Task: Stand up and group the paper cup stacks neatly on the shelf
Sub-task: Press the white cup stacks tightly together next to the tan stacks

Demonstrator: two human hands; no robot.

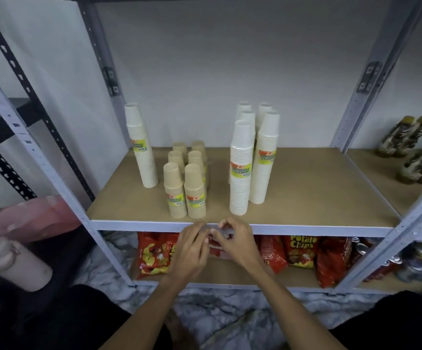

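Note:
On the brown shelf board (pixel 305 198), several short brown cup stacks (pixel 184 180) stand upright in two rows at the middle left. Several tall white cup stacks (pixel 254 157) stand grouped to their right. One more tall white stack (pixel 143 147) stands alone at the back left, leaning slightly. My left hand (pixel 189 248) and my right hand (pixel 235 241) hover together just below the shelf's front edge, fingers curled and nearly touching, with nothing visibly in them. Neither hand touches a stack.
Grey metal uprights (pixel 53 173) frame the shelf. Red chip bags (pixel 300 251) and cans (pixel 416 258) fill the shelf below. Patterned bottles (pixel 411 152) stand on the neighbouring shelf at right. A pale bottle (pixel 15 266) and pink bag (pixel 28 218) lie at left.

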